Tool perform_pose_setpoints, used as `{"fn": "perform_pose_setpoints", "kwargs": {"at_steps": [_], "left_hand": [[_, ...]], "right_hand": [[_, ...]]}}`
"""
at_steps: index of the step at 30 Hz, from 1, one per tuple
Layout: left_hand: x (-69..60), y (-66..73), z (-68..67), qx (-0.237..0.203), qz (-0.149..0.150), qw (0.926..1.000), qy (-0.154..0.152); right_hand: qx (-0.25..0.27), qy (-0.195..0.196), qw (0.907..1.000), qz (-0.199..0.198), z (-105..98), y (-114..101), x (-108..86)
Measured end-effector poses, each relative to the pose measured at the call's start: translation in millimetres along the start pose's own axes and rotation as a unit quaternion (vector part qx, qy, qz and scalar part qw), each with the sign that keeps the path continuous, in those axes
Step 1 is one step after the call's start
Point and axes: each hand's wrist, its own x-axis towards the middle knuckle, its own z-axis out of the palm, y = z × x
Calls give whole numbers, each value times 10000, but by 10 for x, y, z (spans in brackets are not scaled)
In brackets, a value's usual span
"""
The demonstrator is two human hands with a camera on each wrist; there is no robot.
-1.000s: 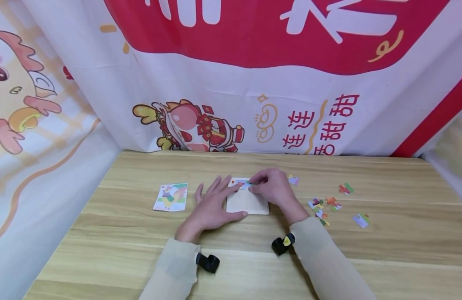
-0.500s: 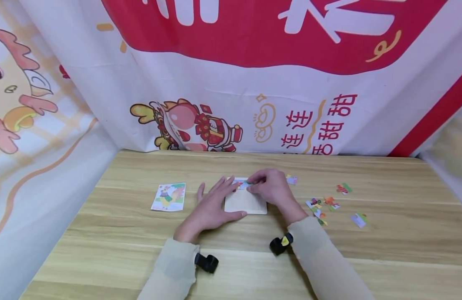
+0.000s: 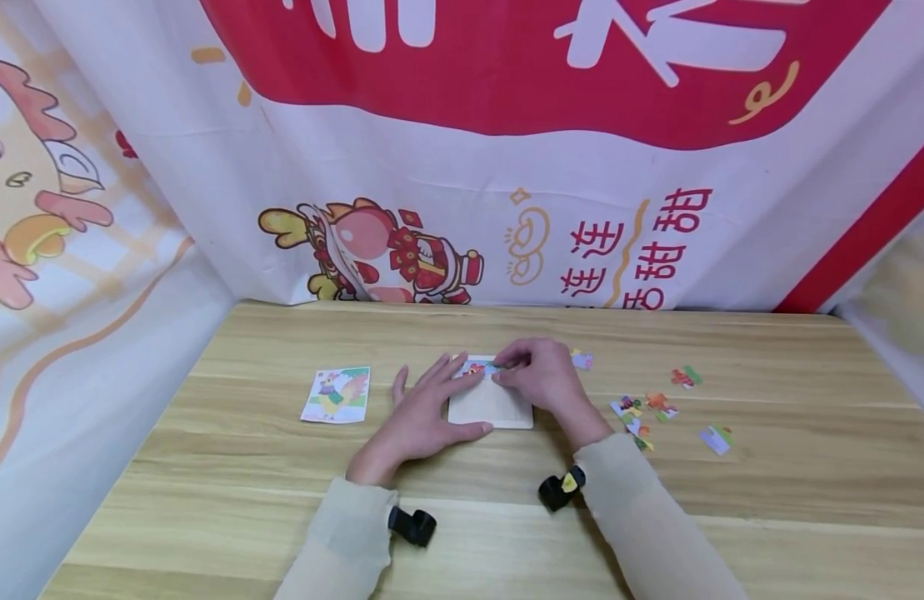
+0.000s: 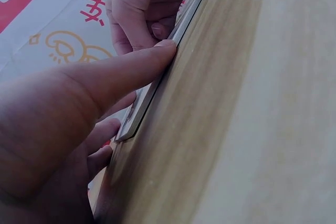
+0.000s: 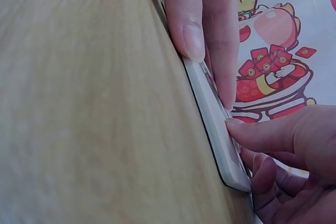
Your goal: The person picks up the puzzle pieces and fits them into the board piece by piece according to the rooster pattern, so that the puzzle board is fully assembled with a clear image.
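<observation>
Very little has changed over the last second: both hands keep their places, and we see only a slight shift of the left fingers over the board, with a bit more red print showing beside them. To us that suggests fine fitting rather than carrying, and we judge the piece is not yet settled.

Our left hand (image 3: 427, 417) lies with its fingers spread, fingertips over the printed strip (image 3: 475, 367) and thumb at the near edge of the board (image 3: 491, 406), as if steadying it. Our right hand (image 3: 544, 379) has thumb and finger drawn together, apparently pinching a small greenish piece (image 3: 492, 367) at the strip's right end; the fingers hide most of it, so we cannot tell whether it is fully seated.

The board lies flat on the worktop (image 3: 476, 550), pale and squarish with a lighter rim. Blue and red print runs along its far side, while the larger near part is bare, so much seems left to fill. Loose pieces (image 3: 661, 406) lie scattered to the right, well apart from the printed card (image 3: 337, 395) on the left.
</observation>
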Motion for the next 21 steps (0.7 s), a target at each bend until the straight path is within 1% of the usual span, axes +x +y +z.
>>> {"fn": "perform_pose_setpoints", "kwargs": {"at_steps": [15,18,21], "left_hand": [[-8,30,-11,17,-107,9999,-59],[-5,30,-12,23,-110,9999,-68],[-4,32,-12,26,-130,9999,-74]], "right_hand": [[79,45,9999,86,3,2,-12],[86,55,9999,56,5,3,-12],[24,33,10000,-53,16,8,-12]]}}
